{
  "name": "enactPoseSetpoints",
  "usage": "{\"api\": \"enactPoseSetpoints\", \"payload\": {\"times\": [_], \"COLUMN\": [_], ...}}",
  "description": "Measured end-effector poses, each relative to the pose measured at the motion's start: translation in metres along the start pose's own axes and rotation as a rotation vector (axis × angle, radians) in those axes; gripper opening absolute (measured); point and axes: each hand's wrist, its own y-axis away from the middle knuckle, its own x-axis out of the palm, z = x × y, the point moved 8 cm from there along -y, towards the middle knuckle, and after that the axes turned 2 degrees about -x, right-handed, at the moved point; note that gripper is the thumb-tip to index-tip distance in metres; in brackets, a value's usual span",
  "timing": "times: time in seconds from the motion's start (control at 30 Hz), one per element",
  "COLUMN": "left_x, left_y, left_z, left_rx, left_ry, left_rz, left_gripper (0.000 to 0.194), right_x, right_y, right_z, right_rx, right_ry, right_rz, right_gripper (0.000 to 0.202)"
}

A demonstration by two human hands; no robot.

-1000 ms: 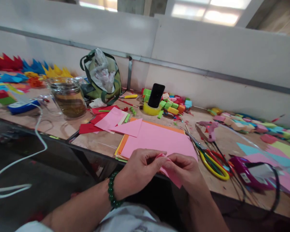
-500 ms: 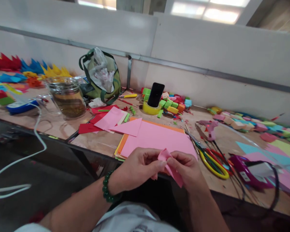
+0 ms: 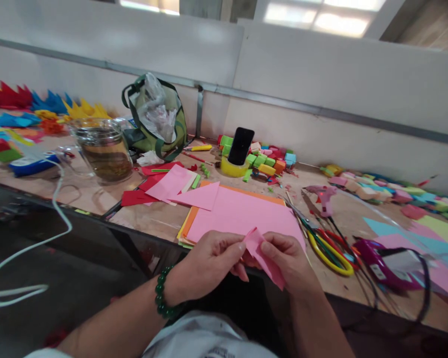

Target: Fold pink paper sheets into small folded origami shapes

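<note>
Folded pink paper (image 3: 260, 251): while the left hand (image 3: 205, 263) pinches one edge, the right hand (image 3: 294, 263) grips it.
Bench (image 3: 149, 219): flat rectangular pink sheet (image 3: 246, 214).

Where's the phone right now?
Head view, just right of centre: the phone stands upright in the yellow tape roll, beside the green paper blocks.

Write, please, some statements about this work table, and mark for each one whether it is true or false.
1. The left hand and the right hand touch a folded pink paper. True.
2. The phone lies flat. False: it stands tilted at the yellow tape roll.
3. The green bead bracelet is on the right wrist. False: it is on the left.
4. The glass jar is empty. False: it contains liquid.
5. The glue gun is pink. True.
</note>
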Motion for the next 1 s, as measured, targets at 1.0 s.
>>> {"api": "enactPoseSetpoints", "payload": {"times": [1.0], "left_x": [-0.009], "left_y": [-0.003], "left_z": [-0.001], "left_rx": [-0.015], "left_ry": [-0.17], "left_rz": [0.031], "left_gripper": [0.032], "right_x": [0.002], "right_y": [0.002], "right_z": [-0.005], "right_rx": [0.017], "right_ry": [0.156], "right_rz": [0.124], "right_gripper": [0.026]}}
